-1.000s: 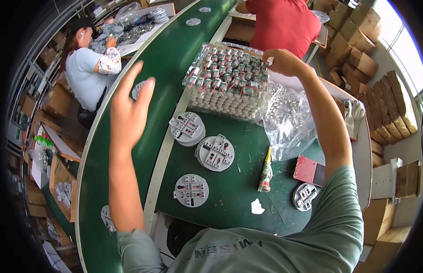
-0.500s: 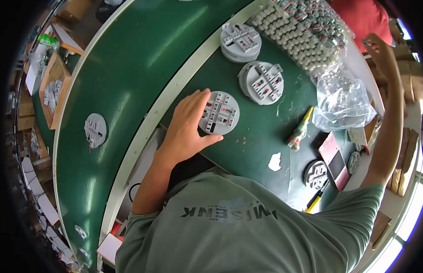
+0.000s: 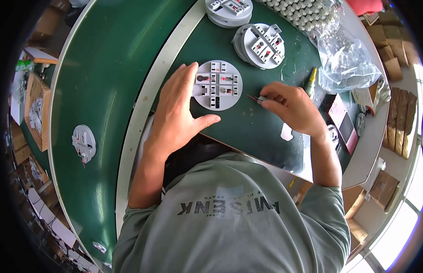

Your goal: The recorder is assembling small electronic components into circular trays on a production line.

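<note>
A round light-grey plastic base (image 3: 219, 85) with slotted blocks and small red and black parts lies on the green table. My left hand (image 3: 175, 109) rests at its left edge, fingers stretched upward and thumb spread below; whether the fingertips press on the rim I cannot tell. To the right of the base, my right hand (image 3: 295, 107) is closed in a pinch on a small grey part (image 3: 261, 98) with a thin dark-red lead pointing toward the base. Beyond the base stand stacked round bases (image 3: 261, 45), and another stack (image 3: 229, 11) sits at the far edge.
A clear plastic bag (image 3: 350, 68) and rows of whitish balls in plastic (image 3: 305, 13) lie far right. Near my right hand are a yellow-tipped green tool (image 3: 310, 84) and a pink-and-black flat object (image 3: 342, 118). Left, a green belt (image 3: 111, 68) carries a similar round base (image 3: 84, 143).
My right hand has come from the far right over the table to beside the base, bringing the small grey part. My left hand stays at the base; the whole view has shifted.
</note>
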{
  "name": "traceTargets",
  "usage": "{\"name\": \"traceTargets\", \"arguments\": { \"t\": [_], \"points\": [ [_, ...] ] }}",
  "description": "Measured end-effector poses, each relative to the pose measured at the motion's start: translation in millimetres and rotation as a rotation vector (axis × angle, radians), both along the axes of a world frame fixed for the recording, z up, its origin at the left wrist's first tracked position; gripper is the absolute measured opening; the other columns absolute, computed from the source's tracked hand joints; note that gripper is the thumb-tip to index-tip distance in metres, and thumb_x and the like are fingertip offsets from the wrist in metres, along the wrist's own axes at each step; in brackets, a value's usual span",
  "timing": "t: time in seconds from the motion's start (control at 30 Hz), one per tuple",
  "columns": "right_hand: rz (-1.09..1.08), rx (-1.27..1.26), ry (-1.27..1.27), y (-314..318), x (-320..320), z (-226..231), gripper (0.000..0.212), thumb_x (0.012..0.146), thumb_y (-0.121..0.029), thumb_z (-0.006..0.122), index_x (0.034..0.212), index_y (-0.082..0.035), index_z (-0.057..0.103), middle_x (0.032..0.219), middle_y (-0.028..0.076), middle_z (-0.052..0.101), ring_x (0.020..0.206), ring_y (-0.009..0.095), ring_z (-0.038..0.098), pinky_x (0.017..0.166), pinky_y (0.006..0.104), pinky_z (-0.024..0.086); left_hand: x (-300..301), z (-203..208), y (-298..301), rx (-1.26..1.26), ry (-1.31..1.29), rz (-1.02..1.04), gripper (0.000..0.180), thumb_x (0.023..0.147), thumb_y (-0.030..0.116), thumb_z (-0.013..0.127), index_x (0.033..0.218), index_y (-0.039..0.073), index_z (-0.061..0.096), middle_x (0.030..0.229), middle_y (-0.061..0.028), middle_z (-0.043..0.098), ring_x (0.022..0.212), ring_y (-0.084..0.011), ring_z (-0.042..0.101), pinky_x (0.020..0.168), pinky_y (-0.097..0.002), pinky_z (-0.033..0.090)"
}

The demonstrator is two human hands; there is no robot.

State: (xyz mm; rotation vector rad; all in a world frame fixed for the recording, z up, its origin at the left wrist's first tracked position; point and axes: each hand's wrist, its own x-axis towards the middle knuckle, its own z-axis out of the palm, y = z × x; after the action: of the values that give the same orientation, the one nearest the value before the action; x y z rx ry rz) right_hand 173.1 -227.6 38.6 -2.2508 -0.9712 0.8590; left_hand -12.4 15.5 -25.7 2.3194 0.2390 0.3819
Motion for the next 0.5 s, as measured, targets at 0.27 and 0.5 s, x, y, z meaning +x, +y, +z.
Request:
{"name": "traceTargets", "arguments": {
  "t": [0.27, 0.5],
  "points": [
    [0.040, 0.180, -0.514, 0.6, -24.0, -26.2, 0.035, 0.089, -0.005, 0.083, 0.121, 0.000, 0.070, 0.105, 0.013, 0.074, 0.087, 0.029, 0.072, 0.078, 0.0360, 0.057, -2.1, -15.5, -0.1, 0.066, -0.072, 0.033, 0.112, 0.067, 0.017, 0.100, 0.162, 0.003, 0.043, 0.153, -0.0172, 0.060, 0.144, -0.0382, 0.054, 0.119, -0.0499, 0.042],
    [-0.129, 0.148, -0.495, -4.0, -33.8, -28.8, 0.034, 0.088, -0.002, 0.084, 0.119, 0.000, 0.071, 0.106, 0.014, 0.073, 0.088, 0.029, 0.073, 0.079, 0.0369, 0.058, 0.1, -14.7, 0.3, 0.074, -0.081, 0.050, 0.114, 0.064, 0.020, 0.101, 0.161, 0.002, 0.044, 0.146, -0.0141, 0.066, 0.139, -0.0370, 0.058, 0.118, -0.0493, 0.043]
  ]
}}
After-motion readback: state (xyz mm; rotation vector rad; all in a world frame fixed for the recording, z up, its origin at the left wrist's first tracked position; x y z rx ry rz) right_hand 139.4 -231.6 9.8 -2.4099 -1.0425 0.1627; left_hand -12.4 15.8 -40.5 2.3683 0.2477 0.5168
